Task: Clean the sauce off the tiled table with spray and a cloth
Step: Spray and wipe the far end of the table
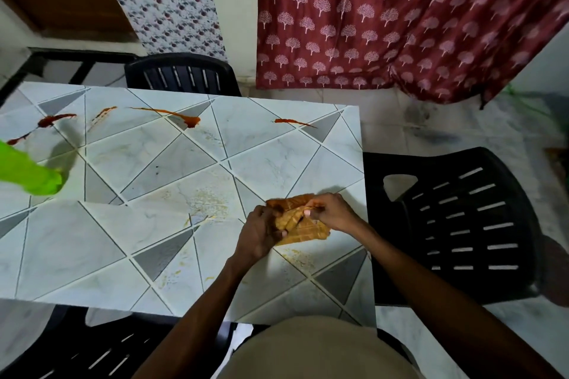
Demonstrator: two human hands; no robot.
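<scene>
Left hand (261, 235) and right hand (334, 212) both grip the orange cloth (308, 232) by the table's (154, 163) right edge. Fold a clean face outward before tackling the sauce (187, 118) along the far edge. The spray (27, 172), probably that green blur, sits at the left edge.

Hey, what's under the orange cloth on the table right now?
Under the cloth is the tiled table, near its right edge. The left hand and right hand grip it. Faint yellowish smears show beside it; any beneath are hidden by the cloth.
</scene>
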